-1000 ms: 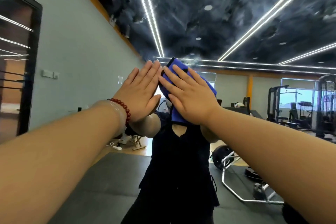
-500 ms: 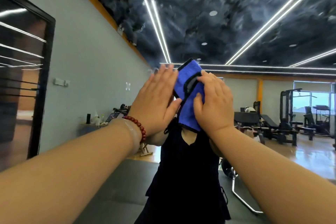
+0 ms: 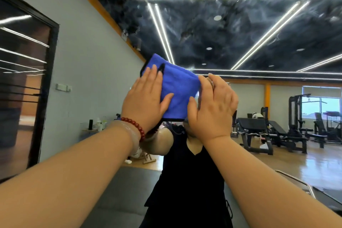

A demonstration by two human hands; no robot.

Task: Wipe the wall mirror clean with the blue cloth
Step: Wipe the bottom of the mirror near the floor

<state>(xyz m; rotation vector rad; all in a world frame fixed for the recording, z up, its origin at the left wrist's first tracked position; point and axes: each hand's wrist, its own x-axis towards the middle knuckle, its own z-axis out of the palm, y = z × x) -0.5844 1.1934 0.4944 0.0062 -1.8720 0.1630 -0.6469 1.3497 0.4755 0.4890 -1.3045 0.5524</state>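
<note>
The wall mirror [image 3: 240, 42] fills the view and reflects the room and me. The blue cloth [image 3: 178, 87] lies spread flat against the glass at head height, with a dark hem along its edges. My left hand [image 3: 144, 102] presses on the cloth's left part with straight fingers, the thumb lying across its lower middle. My right hand [image 3: 212, 109] is held flat with straight fingers at the cloth's right edge, thumb near the lower right corner. Whether it touches the cloth I cannot tell.
A red bead bracelet [image 3: 135, 126] circles my left wrist. My reflection in a black top [image 3: 187, 181] stands behind the hands. Reflected weight benches [image 3: 259, 129] and machines stand at the right, a dark door frame [image 3: 46, 79] at the left.
The cloth passed from under my right hand to under my left hand and now lies spread out. My right hand let go and sits at its right edge.
</note>
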